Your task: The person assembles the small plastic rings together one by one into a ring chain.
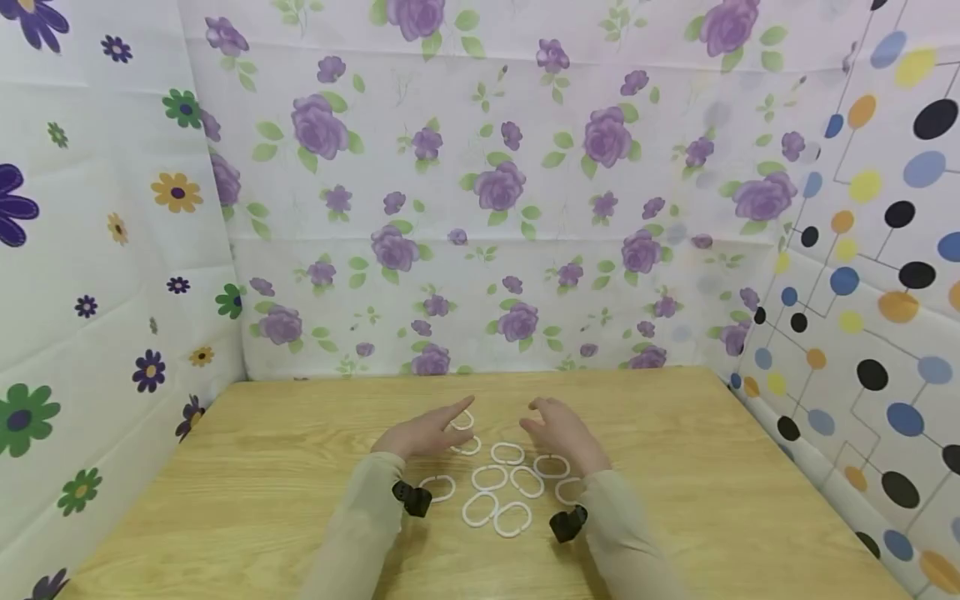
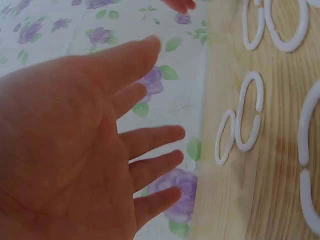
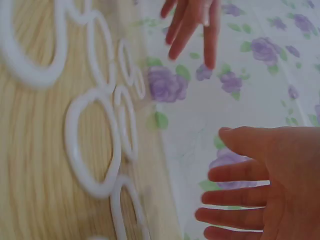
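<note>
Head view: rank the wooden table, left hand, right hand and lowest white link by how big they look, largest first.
1. Wooden table
2. Left hand and right hand: too alike to rank
3. Lowest white link

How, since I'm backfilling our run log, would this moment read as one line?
left grip: holding nothing, fingers extended | right grip: holding nothing, fingers extended | white links: unheld, lying on wooden table

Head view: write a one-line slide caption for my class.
Left hand and right hand hover empty over a wooden table strewn with white rings.
</note>
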Tool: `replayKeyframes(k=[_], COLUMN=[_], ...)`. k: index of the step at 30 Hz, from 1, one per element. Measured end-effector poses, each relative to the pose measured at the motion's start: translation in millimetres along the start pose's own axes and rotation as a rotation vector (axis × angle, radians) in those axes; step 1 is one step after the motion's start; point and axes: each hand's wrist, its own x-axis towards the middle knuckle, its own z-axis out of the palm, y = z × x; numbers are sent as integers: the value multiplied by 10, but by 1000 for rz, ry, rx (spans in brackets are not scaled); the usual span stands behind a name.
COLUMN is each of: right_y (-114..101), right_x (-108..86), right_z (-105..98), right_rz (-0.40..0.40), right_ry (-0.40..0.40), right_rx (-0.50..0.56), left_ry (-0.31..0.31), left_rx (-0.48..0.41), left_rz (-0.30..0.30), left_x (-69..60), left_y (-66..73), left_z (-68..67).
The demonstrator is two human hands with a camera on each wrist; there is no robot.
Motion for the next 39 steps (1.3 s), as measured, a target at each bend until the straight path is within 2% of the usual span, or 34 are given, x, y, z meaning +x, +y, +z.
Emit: replayKeyframes(k=[2, 6, 9, 12, 16, 18, 25, 31, 36, 39], right_y=[-50, -124, -122, -87, -12, 22, 65, 82, 118, 135], right_x=[7, 21, 11, -11, -29, -32, -1, 9, 16, 18], right_z=[33, 144, 252, 335, 381, 376, 289, 226, 230, 237], right_rz=[-12, -36, -51, -74, -94, -101, -99, -42, -28, -16], right_ry=[-15, -93, -160, -181, -187, -194, -202, -191, -188, -191], right_rx=[21, 36, 27, 9, 0, 4, 24, 15, 24, 32], left_ry=[-49, -82, -94, -67, 6, 35, 76, 82, 93, 91], left_rx=[-34, 2, 24, 39, 82, 99, 95, 98, 143, 135], left_rz=[14, 57, 56, 89, 156, 166, 131, 115, 55, 13], left_x=[24, 73, 89, 108, 150, 164, 193, 240, 269, 267], left_y=[-6, -48, -116, -175, -216, -227, -226, -181, -163, -155], left_z=[9, 63, 158, 263, 372, 401, 365, 340, 364, 372])
